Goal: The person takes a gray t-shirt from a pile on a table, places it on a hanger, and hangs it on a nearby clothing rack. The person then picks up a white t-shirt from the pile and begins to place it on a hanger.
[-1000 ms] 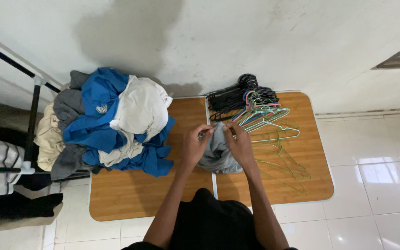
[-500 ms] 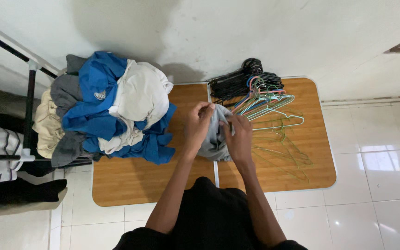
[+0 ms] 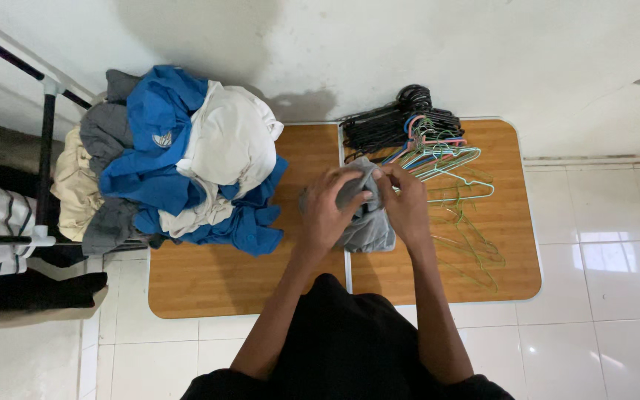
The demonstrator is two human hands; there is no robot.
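Grey garment (image 3: pixel 368 226) between both hands

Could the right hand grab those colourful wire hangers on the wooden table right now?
Probably not at once: the right hand and left hand both grip the grey garment. The colourful wire hangers lie uncovered just beside it, though.

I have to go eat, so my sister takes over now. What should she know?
Left hand and right hand: both grip the grey garment, bunched above the middle of the wooden table.
Clothes pile: heaped on the table's left end, beside the rack.
Hangers: black and coloured, loose on the right end.
Done: grey garment picked out.
Left: it is not on a hanger yet; the pile is untouched.
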